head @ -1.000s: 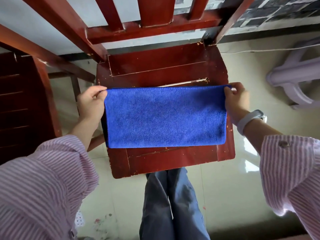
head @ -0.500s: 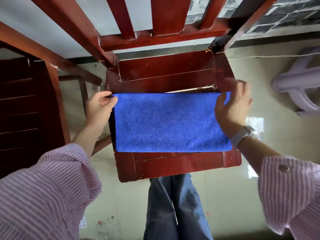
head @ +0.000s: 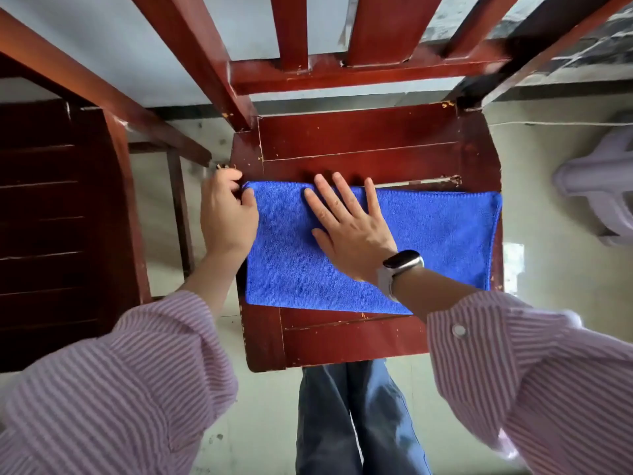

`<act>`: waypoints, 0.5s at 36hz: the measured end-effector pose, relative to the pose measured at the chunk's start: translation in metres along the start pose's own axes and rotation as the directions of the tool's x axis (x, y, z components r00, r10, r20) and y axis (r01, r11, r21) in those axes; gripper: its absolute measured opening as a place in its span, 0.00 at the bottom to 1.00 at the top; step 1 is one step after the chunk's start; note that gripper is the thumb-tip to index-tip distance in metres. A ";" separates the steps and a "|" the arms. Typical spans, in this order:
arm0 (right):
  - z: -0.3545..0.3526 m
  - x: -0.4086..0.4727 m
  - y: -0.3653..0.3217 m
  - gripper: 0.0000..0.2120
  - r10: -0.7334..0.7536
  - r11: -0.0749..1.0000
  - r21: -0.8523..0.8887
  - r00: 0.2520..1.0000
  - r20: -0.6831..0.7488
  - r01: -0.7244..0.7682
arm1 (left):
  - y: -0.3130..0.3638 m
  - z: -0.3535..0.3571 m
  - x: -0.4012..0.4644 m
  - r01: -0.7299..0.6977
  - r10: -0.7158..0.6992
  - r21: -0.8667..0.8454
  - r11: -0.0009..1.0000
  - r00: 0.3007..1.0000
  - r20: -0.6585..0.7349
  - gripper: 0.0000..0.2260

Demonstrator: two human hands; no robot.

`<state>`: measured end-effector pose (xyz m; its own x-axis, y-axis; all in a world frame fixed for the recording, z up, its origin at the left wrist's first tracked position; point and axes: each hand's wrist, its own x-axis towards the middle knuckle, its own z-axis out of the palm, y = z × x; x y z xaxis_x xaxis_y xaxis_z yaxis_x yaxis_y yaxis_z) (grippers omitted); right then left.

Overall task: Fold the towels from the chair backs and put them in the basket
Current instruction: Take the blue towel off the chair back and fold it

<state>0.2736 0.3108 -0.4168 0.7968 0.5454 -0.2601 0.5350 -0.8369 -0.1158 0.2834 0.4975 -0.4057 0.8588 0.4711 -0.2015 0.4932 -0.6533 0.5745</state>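
Observation:
A blue towel (head: 442, 241), folded into a long rectangle, lies flat across the seat of a red wooden chair (head: 359, 145). My left hand (head: 227, 217) pinches the towel's far left corner at the seat's left edge. My right hand (head: 349, 224) lies flat on the towel's left half with its fingers spread and straight, a watch on the wrist. The towel's right end lies free at the seat's right edge. No basket is in view.
The chair's slatted back (head: 342, 36) rises at the top of the view. A second dark wooden chair (head: 51, 217) stands close on the left. A pale plastic stool (head: 603, 193) sits on the tiled floor at the right. My legs stand in front of the seat.
My right hand let go of the towel's right corner and slid left across the towel, and now presses flat on its left half. My left hand kept its corner.

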 end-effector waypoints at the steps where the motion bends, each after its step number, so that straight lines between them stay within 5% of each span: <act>1: -0.001 0.000 0.001 0.26 -0.004 1.000 0.023 1.000 -0.016 0.005 | 0.003 0.000 -0.003 -0.023 0.024 0.040 0.999 0.999 -0.024 0.13; 4: -0.008 -0.004 0.007 0.25 0.053 0.991 0.130 0.994 -0.093 -0.041 | 0.009 0.000 -0.023 -0.205 0.216 0.236 0.950 0.976 -0.021 0.17; 9: -0.011 -0.032 0.022 0.24 0.160 0.983 0.120 0.975 -0.154 -0.142 | 0.001 0.017 -0.059 -0.547 0.471 0.375 0.749 0.837 0.279 0.22; 18: 0.018 -0.053 0.069 0.25 0.287 0.957 -0.030 0.957 -0.026 -0.288 | -0.019 0.041 -0.063 -0.461 0.334 0.496 0.735 0.884 0.327 0.26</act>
<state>0.2634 0.2233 -0.4279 0.9239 0.2830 -0.2577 0.2911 -0.9567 -0.0069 0.2251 0.4561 -0.4363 0.9694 0.0046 -0.2455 0.0355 -0.9919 0.1216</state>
